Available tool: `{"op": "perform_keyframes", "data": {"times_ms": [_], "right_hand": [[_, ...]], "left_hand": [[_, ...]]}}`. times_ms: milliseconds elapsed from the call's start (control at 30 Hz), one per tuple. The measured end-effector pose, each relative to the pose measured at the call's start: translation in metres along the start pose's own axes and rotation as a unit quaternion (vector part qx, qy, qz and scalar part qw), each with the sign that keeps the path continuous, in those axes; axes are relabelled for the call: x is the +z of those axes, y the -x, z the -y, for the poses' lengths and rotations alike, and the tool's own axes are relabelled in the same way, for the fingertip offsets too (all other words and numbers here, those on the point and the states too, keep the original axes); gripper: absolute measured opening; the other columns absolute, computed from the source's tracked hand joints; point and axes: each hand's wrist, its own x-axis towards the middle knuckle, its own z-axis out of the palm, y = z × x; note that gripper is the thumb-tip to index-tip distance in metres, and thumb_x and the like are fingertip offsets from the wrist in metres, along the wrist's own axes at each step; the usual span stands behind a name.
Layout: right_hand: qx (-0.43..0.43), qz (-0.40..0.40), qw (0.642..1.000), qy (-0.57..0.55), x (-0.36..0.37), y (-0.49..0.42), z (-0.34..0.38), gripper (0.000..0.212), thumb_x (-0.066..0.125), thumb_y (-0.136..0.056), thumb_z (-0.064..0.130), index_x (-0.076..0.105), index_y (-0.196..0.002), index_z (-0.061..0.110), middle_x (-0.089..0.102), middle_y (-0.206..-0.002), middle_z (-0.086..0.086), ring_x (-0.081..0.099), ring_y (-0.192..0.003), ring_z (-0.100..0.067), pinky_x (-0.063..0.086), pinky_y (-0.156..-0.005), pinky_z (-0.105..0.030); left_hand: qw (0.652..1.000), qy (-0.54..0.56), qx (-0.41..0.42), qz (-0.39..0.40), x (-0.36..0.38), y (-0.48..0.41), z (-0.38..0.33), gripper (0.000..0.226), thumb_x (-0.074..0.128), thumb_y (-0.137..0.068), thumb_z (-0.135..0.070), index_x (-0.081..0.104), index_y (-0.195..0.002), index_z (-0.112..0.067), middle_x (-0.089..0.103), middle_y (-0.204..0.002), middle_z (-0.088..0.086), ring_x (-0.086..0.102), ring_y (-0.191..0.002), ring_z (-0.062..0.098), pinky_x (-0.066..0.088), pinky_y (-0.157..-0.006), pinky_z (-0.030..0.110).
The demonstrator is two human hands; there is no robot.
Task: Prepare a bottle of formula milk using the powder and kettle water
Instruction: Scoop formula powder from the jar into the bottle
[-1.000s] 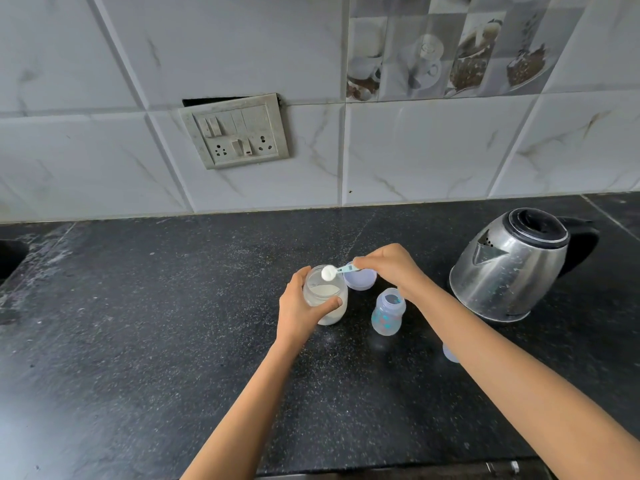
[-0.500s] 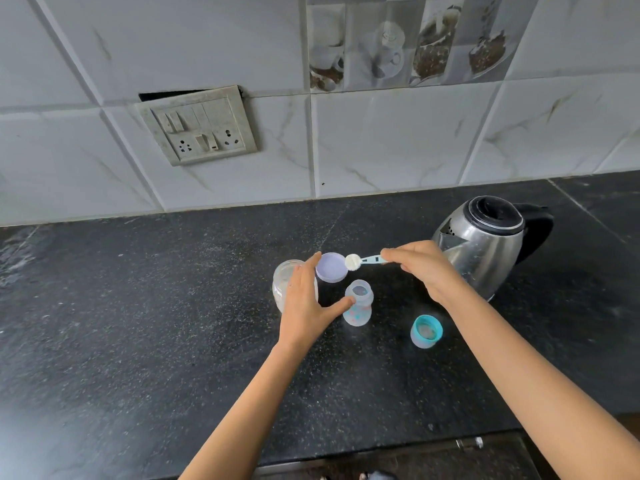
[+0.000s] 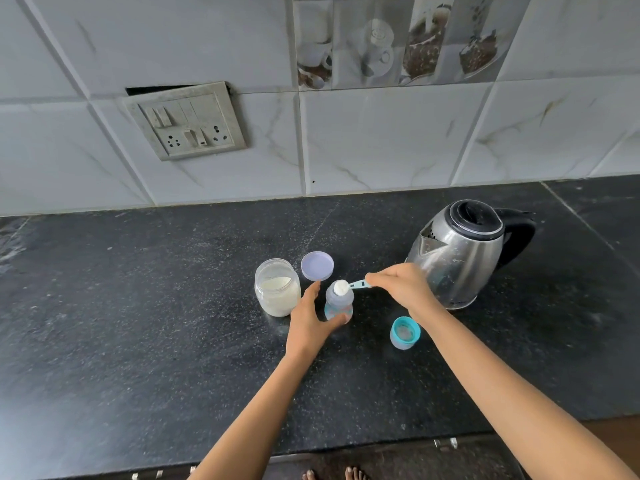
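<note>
A small clear baby bottle [image 3: 340, 305] stands upright on the black counter [image 3: 138, 323]. My left hand [image 3: 309, 323] curls around its lower left side. My right hand [image 3: 401, 287] pinches the handle of a teal scoop [image 3: 346, 286] heaped with white powder, held right over the bottle's mouth. The open powder jar [image 3: 277, 292], partly full, stands just left of the bottle. Behind the two lies the jar's lilac lid [image 3: 317, 266]. The steel kettle [image 3: 459, 252] with a black handle stands to the right, behind my right hand.
The bottle's teal cap with its teat [image 3: 404, 332] sits on the counter under my right forearm. A switch and socket plate [image 3: 187, 121] hangs on the tiled wall. The counter's front edge [image 3: 346, 448] runs near the bottom, with toes [image 3: 334, 474] below it.
My right hand has carried the loaded scoop from above the jar rightwards to over the bottle's mouth. My left hand has let go of the jar and now holds the bottle.
</note>
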Motion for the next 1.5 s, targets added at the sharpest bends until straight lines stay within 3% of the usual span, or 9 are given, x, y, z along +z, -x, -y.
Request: {"op": "perform_keyframes", "data": {"times_ms": [133, 233, 400, 633, 700, 933, 1133, 1367, 1500], "right_hand": [[-0.055, -0.005, 0.996, 0.073, 0.002, -0.005, -0.001, 0.022, 0.07, -0.083, 0.028, 0.073, -0.075, 0.007, 0.069, -0.076, -0.013, 0.063, -0.068, -0.024, 0.054, -0.07, -0.041], [-0.165, -0.019, 0.97, 0.179, 0.003, -0.008, -0.001, 0.027, 0.069, -0.083, 0.03, 0.067, -0.062, 0.013, 0.057, -0.063, 0.0, 0.05, -0.053, -0.008, 0.048, -0.057, -0.036], [-0.336, -0.021, 0.856, 0.391, 0.003, -0.003, 0.011, 0.016, 0.058, -0.093, 0.028, 0.071, -0.092, 0.02, 0.056, -0.1, 0.004, 0.058, -0.071, -0.013, 0.049, -0.059, -0.029], [-0.526, 0.023, 0.743, 0.414, 0.005, -0.01, -0.014, 0.014, 0.054, -0.085, 0.004, 0.063, -0.075, 0.007, 0.054, -0.072, -0.006, 0.047, -0.056, -0.016, 0.042, -0.042, -0.024], [-0.538, 0.017, 0.746, 0.392, 0.006, -0.009, -0.021, 0.023, 0.045, -0.089, 0.005, 0.065, -0.079, 0.007, 0.057, -0.076, -0.007, 0.05, -0.059, -0.016, 0.048, -0.047, -0.025], [-0.482, 0.005, 0.809, 0.337, 0.009, -0.006, -0.024, 0.01, 0.074, -0.076, -0.002, 0.069, -0.082, 0.004, 0.059, -0.081, -0.007, 0.055, -0.062, -0.015, 0.053, -0.05, -0.027], [-0.402, -0.034, 0.86, 0.313, 0.005, -0.003, -0.003, 0.009, 0.066, -0.087, 0.006, 0.074, -0.09, 0.008, 0.064, -0.089, -0.006, 0.063, -0.072, -0.017, 0.055, -0.063, -0.028], [-0.157, -0.04, 0.985, 0.053, -0.012, -0.006, 0.012, 0.006, 0.068, -0.086, 0.019, 0.072, -0.091, 0.017, 0.069, -0.072, 0.005, 0.066, -0.064, -0.007, 0.057, -0.061, -0.021], [-0.003, 0.001, 0.994, -0.113, -0.008, -0.013, 0.028, 0.005, 0.07, -0.086, 0.018, 0.068, -0.091, 0.018, 0.07, -0.081, -0.002, 0.066, -0.071, -0.01, 0.056, -0.064, -0.02]], "left_hand": [[1.0, -0.007, 0.012, 0.01, 0.002, -0.006, -0.002, 0.063, 0.083, -0.073, -0.028, 0.053, -0.129, -0.028, 0.06, -0.121, -0.019, 0.053, -0.114, -0.002, 0.036, -0.088, 0.007], [1.0, -0.018, 0.022, 0.013, 0.002, -0.007, -0.006, 0.049, 0.081, -0.075, -0.029, 0.055, -0.116, -0.037, 0.061, -0.107, -0.026, 0.057, -0.101, -0.01, 0.038, -0.077, -0.001], [0.999, -0.022, 0.033, 0.007, 0.002, -0.009, -0.004, 0.047, 0.081, -0.075, -0.03, 0.054, -0.112, -0.04, 0.06, -0.102, -0.03, 0.051, -0.097, -0.022, 0.038, -0.078, -0.001], [0.998, -0.022, 0.049, 0.011, 0.005, -0.012, 0.0, 0.049, 0.081, -0.075, -0.03, 0.055, -0.116, -0.037, 0.065, -0.11, -0.02, 0.059, -0.103, -0.006, 0.046, -0.086, 0.014], [0.998, -0.022, 0.054, 0.009, 0.004, -0.013, 0.001, 0.048, 0.081, -0.076, -0.029, 0.056, -0.116, -0.036, 0.065, -0.111, -0.019, 0.059, -0.104, -0.006, 0.046, -0.087, 0.014], [0.998, -0.029, 0.059, 0.013, 0.005, -0.015, 0.001, 0.047, 0.08, -0.076, -0.029, 0.056, -0.117, -0.035, 0.065, -0.112, -0.018, 0.059, -0.104, -0.002, 0.046, -0.089, 0.016], [0.999, -0.023, 0.046, 0.007, 0.003, -0.014, -0.001, 0.048, 0.082, -0.075, -0.029, 0.052, -0.112, -0.04, 0.061, -0.104, -0.026, 0.055, -0.097, -0.016, 0.041, -0.08, 0.003], [0.999, -0.017, 0.03, 0.022, 0.002, -0.014, 0.002, 0.058, 0.081, -0.074, -0.029, 0.053, -0.125, -0.029, 0.063, -0.117, -0.017, 0.055, -0.108, -0.002, 0.039, -0.087, 0.011], [1.0, -0.017, 0.002, 0.002, -0.002, -0.006, 0.014, 0.068, 0.083, -0.073, -0.033, 0.051, -0.131, -0.02, 0.059, -0.127, -0.008, 0.054, -0.115, 0.007, 0.045, -0.101, 0.029]]}}
